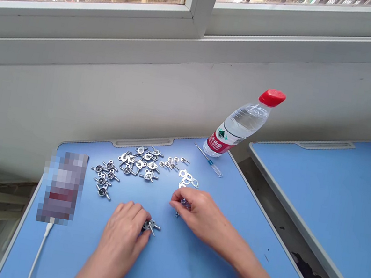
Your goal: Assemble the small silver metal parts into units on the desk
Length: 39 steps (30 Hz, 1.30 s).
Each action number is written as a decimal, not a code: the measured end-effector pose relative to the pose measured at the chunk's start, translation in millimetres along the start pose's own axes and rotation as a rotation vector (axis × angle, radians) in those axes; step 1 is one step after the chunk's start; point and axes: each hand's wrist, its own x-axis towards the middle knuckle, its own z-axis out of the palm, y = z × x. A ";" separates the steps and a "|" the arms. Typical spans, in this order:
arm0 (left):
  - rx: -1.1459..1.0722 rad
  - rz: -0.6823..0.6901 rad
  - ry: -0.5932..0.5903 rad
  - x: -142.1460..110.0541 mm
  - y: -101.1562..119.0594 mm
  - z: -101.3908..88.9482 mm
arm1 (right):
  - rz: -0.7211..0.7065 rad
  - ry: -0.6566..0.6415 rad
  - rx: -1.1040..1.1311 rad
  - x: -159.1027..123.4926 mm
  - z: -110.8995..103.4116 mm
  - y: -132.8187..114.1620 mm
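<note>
My left hand rests on the blue desk, closed around a small metal valve-like fitting. The fitting's thin stem and side tube stick out past my thumb and index finger. To the right, my right hand is closed in a pinch over the desk. A tiny shiny metal piece shows just under its fingertips; whatever lies between and behind the fingers is mostly hidden. Flat metal plates with holes lie just beyond my right hand. Behind them sit several small round parts with stems.
Several similar fittings lie in two groups, one farther back, one left. A blurred-out phone-like object with a white cable is at the left edge. A screwdriver lies near a red-capped water bottle. Another blue desk stands right.
</note>
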 end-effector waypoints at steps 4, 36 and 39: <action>0.022 -0.003 -0.002 -0.1 -0.2 1.5 | -0.085 -0.066 0.084 -4.5 14.7 -10.8; -0.001 -0.027 -0.052 0.8 -0.8 2.8 | 0.239 -0.276 0.381 3.1 40.0 -10.1; -0.002 -0.028 -0.044 0.3 -1.5 4.0 | 0.252 -0.298 0.416 3.8 39.3 -8.7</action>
